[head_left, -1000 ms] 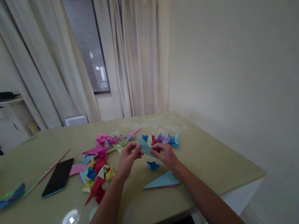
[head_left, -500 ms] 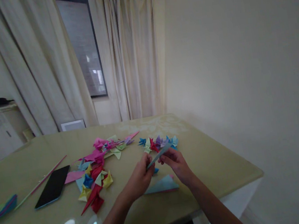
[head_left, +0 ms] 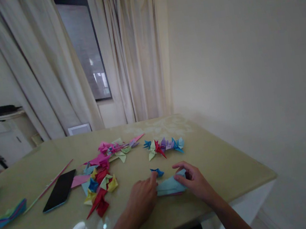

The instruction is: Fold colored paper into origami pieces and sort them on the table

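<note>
Folded light-blue paper (head_left: 167,186) lies near the table's front edge, with a thin pink edge showing beneath it. My right hand (head_left: 194,183) curves over its right end, thumb and fingers around the paper. At the left end is my left hand (head_left: 142,194), index finger stretched out towards a small dark-blue folded paper piece (head_left: 158,173); its other fingers are bent and partly hidden. Whether the fingertip touches the blue piece is hard to make out. Behind them sits a row of folded paper flowers (head_left: 168,145) in blue, red, purple and pale green.
To the left, colourful paper flowers (head_left: 102,188) lie in a long cluster. Beyond them are a black-screened phone (head_left: 60,191), a thin pink-and-green stick (head_left: 49,186) and a multicoloured paper stack (head_left: 9,216). A wall (head_left: 250,78) stands to the right of the table (head_left: 218,158).
Both hands have lowered to the table and moved apart. The light-blue paper held between them has come down onto the folded paper there. My view has shifted slightly left.
</note>
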`<act>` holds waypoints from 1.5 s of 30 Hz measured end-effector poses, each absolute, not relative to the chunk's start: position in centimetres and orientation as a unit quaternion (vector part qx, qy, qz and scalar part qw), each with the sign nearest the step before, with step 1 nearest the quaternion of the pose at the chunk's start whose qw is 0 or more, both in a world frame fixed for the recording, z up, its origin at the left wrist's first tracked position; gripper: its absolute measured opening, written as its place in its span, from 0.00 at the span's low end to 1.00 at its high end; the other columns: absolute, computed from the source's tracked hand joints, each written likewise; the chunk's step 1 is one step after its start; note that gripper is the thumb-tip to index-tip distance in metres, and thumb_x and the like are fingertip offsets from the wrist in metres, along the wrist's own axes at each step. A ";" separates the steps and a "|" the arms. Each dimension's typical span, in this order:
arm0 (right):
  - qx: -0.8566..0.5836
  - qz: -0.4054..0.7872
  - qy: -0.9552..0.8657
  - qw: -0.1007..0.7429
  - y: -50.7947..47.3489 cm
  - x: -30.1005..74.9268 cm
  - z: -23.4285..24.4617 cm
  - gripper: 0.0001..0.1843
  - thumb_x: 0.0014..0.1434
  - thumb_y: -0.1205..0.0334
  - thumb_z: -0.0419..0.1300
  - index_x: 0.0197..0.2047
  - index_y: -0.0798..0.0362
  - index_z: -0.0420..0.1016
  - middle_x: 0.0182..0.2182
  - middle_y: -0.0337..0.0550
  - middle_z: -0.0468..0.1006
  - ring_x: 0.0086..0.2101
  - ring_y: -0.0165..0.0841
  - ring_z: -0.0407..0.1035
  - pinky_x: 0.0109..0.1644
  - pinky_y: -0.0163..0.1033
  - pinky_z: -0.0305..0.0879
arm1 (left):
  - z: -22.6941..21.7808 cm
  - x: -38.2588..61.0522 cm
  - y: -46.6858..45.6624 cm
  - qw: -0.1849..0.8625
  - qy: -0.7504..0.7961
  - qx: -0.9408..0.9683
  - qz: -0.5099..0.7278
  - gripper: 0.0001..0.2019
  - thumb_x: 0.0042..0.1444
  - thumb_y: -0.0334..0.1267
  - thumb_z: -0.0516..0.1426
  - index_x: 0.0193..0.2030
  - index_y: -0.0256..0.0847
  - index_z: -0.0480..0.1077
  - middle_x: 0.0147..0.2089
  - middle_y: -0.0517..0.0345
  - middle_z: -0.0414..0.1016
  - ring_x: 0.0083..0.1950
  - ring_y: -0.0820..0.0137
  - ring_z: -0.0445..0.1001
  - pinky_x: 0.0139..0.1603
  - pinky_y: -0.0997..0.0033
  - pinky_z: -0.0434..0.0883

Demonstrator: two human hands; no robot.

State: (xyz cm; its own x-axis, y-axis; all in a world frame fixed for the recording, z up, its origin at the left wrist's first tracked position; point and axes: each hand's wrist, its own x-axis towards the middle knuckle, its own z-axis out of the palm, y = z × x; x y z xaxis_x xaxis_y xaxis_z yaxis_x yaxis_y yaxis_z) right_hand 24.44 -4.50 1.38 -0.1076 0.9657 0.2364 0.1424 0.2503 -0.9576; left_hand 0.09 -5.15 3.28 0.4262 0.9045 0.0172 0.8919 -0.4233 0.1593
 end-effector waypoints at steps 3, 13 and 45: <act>-0.461 0.390 -0.642 0.473 -3.8 24.5 1.0 0.16 0.58 0.49 0.70 0.45 0.50 0.82 0.27 0.36 0.73 0.26 0.33 0.66 0.30 0.36 0.62 | 3.9 -3.0 -4.8 0.011 0.558 0.824 0.096 0.19 0.70 0.37 0.51 0.65 0.42 0.67 0.56 0.43 0.80 0.58 0.55 0.78 0.59 0.56 0.70; -0.483 0.236 -0.732 0.419 -3.9 24.2 0.6 0.15 0.58 0.58 0.70 0.48 0.49 0.81 0.46 0.49 0.81 0.46 0.45 0.75 0.52 0.48 0.72 | 1.8 -13.8 -5.1 -0.121 0.677 0.723 0.065 0.18 0.69 0.32 0.49 0.58 0.41 0.76 0.62 0.42 0.77 0.63 0.52 0.74 0.59 0.52 0.68; -0.284 0.129 -0.905 0.289 -3.2 11.8 3.9 0.18 0.67 0.62 0.67 0.59 0.47 0.75 0.64 0.50 0.72 0.61 0.41 0.69 0.66 0.45 0.67 | 2.3 -8.5 -7.7 0.022 0.432 0.844 0.318 0.12 0.71 0.35 0.51 0.42 0.47 0.75 0.43 0.53 0.81 0.45 0.62 0.77 0.49 0.63 0.72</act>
